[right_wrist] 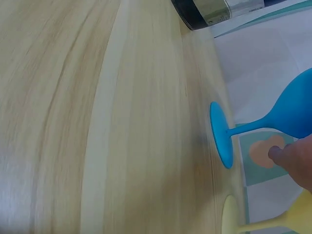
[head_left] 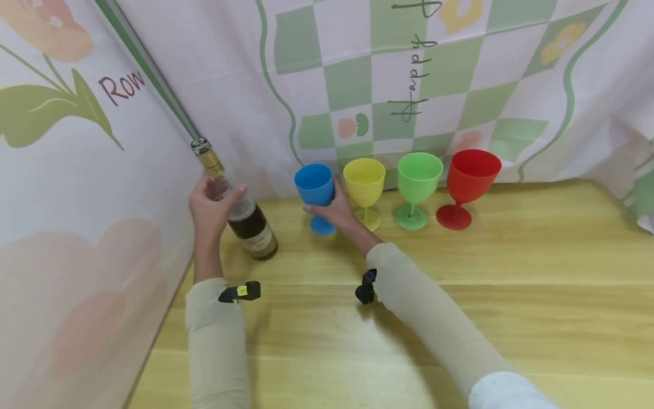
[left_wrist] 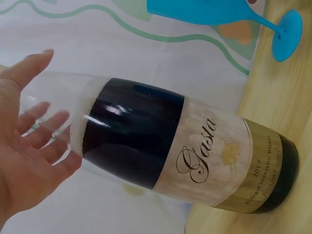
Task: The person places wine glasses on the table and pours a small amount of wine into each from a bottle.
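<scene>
A wine bottle (head_left: 248, 224) with dark liquid, a pale label and a gold-coloured neck stands at the left of the table. My left hand (head_left: 208, 211) is around its clear upper part, thumb raised off the glass in the left wrist view and fingers spread behind it. A blue goblet (head_left: 314, 187) stands to the right of the bottle. At its right side is my right hand (head_left: 337, 211), with the thumb reaching across below the bowl and the fingers along the side. The right wrist view shows the thumb straight beside the blue bowl (right_wrist: 295, 109); the other fingers are out of sight there.
Right of the blue goblet, a yellow goblet (head_left: 365, 182), a green goblet (head_left: 419, 176) and a red goblet (head_left: 472, 176) stand in a row near the back edge. A patterned curtain (head_left: 347, 85) hangs behind them. The wooden table (head_left: 317, 335) extends toward me.
</scene>
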A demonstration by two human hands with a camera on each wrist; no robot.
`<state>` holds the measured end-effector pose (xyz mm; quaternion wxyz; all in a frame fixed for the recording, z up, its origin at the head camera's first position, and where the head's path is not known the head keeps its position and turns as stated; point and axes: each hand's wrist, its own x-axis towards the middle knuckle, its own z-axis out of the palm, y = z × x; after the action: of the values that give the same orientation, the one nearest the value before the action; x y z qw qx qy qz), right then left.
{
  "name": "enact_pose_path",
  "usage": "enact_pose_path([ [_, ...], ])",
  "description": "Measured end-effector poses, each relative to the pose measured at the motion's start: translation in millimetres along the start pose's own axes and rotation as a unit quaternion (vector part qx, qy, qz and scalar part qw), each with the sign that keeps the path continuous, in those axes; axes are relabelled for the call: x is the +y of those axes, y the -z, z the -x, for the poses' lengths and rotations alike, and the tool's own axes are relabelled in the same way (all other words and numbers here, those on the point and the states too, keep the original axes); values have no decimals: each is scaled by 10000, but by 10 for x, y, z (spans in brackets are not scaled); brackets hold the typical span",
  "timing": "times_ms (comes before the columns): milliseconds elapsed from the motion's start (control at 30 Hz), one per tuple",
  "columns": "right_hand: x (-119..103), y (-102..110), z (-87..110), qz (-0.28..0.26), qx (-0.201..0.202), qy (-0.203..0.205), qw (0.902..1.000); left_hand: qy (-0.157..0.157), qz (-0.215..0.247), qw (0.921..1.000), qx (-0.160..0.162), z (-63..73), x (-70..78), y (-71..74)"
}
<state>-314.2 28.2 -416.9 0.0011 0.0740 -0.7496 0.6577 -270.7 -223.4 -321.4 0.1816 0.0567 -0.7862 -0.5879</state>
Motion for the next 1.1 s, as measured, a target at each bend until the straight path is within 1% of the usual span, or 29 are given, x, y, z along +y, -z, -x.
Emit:
enact_pose_path([
  [133, 18, -25, -38, 5, 107, -40, 9999, 21, -8, 9995, -315, -11, -63, -16],
  [233, 43, -29, -60, -16, 175, -38, 9998, 12, 59, 9985, -551, 12, -167, -29],
  [300, 53, -31, -75, -33, 189, -35, 9998, -3, 148, 9982, -588, 42, -259, -40],
  [400, 57, -33, -100, -23, 198, -47, 9998, -24, 374, 9980, -501, 96, -421, -81],
  [567, 56, -38, -134, 40, 232, -94, 9997, -199, 466, 9985, -197, 136, -687, -186],
  [667, 53, -41, -138, 84, 234, -103, 9996, -222, 454, 9987, -4, 154, -789, -237],
  [767, 54, -43, -133, 119, 233, -92, 9996, -133, 471, 9987, 130, 181, -832, -264],
  [867, 64, -42, -138, 138, 254, -103, 9995, -120, 551, 9983, 146, 193, -864, -275],
  [967, 83, -35, -151, 170, 289, -104, 9994, -233, 672, 9973, 161, 184, -898, -288],
  [1100, 103, -18, -151, 208, 295, -59, 9993, -376, 691, 9966, 256, 165, -923, -322],
])
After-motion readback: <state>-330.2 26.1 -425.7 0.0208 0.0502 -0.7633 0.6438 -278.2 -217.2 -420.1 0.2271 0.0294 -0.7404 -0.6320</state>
